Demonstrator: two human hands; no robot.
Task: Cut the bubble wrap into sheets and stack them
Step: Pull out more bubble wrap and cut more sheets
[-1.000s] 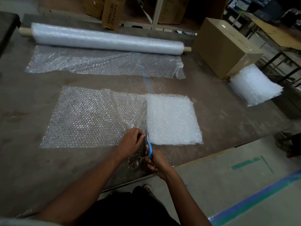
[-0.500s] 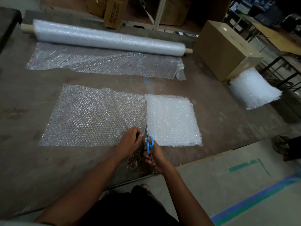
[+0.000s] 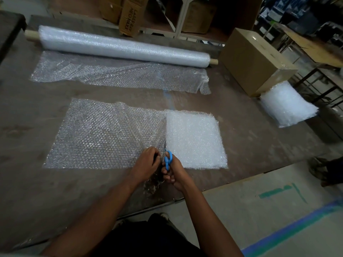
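A cut strip of clear bubble wrap [image 3: 104,134] lies flat on the brown table [image 3: 27,182]. Its right part lies over a white stack of cut sheets [image 3: 194,140]. My right hand [image 3: 172,173] grips blue-handled scissors [image 3: 168,159] at the strip's near edge, blades pointing away along the stack's left border. My left hand [image 3: 146,165] pinches the wrap's near edge just left of the scissors. The blades are mostly hidden in the wrap.
A long bubble wrap roll [image 3: 122,46] lies across the far side, with an unrolled length [image 3: 118,75] in front of it. A cardboard box [image 3: 254,60] stands at the right, and another pile of white sheets [image 3: 287,104] sits beside it near the table's edge.
The scissors have moved a little farther into the wrap, away from me. My left hand stays at the near edge beside them.
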